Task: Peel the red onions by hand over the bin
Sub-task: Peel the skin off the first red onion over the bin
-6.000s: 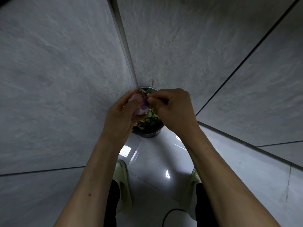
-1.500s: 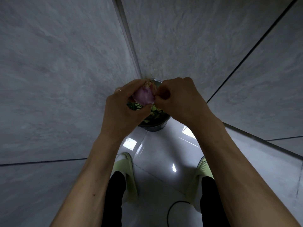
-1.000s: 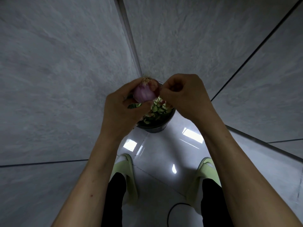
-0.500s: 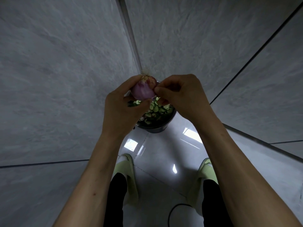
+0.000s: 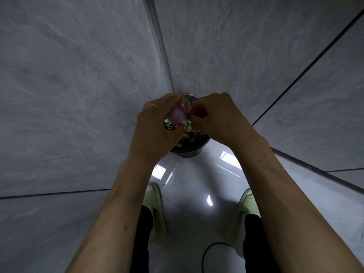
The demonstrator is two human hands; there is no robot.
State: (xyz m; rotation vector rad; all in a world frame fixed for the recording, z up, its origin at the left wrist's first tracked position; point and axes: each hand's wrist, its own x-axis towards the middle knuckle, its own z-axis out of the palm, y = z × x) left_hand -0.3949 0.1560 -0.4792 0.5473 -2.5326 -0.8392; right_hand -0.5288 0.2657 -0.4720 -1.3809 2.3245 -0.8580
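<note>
A red onion (image 5: 178, 114) with pale purple skin and a rooty top is held above the dark round bin (image 5: 189, 151) in the wall corner. My left hand (image 5: 155, 127) grips the onion from the left and below. Curled against the onion's right side, the fingers of my right hand (image 5: 213, 117) pinch at its skin. The bin holds green vegetable scraps (image 5: 188, 133); both hands cover much of it.
Grey tiled walls close in on the left and right and meet just behind the bin. The glossy white floor (image 5: 195, 186) shows my feet in green slippers (image 5: 155, 200) and a thin black cable (image 5: 211, 251) near the bottom.
The onion has turned in my left hand so more of its purple side faces me. My right hand's fingers have shifted lower along its right side. Both hands stay over the bin.
</note>
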